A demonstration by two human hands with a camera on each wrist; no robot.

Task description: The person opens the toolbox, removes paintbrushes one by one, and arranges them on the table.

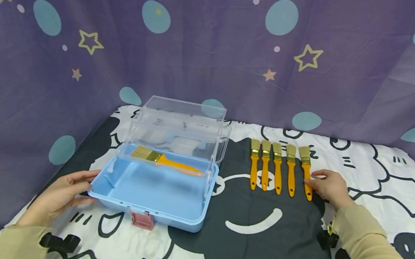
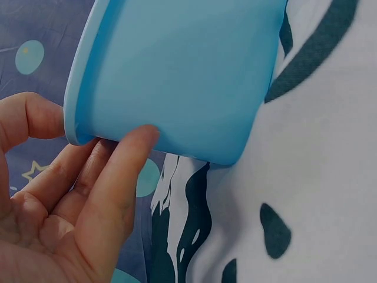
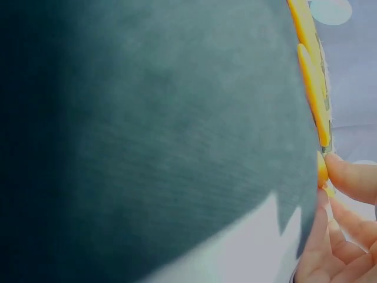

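Observation:
A light blue plastic storage box [image 1: 156, 189] stands with its transparent lid [image 1: 181, 123] raised at the back and a pink latch [image 1: 142, 220] on its front. Along its rear inside lies a paintbrush [image 1: 147, 154], bristles to the left. My left hand [image 1: 62, 194] holds the box's front left corner; in the left wrist view its fingers [image 2: 112, 177] touch the rim and the wall. To the right, several yellow-handled paintbrushes [image 1: 277, 168] lie in a row, bristles away from me. My right hand [image 1: 330, 187] pinches the handle of the rightmost paintbrush [image 1: 306, 171] between thumb and fingers.
The cloth [image 1: 249, 251] under everything is white with a black cartoon sheep print. Behind it hangs a purple curtain [image 1: 210, 66] with stars and blue ovals. Black wrist cameras are strapped at both sleeves.

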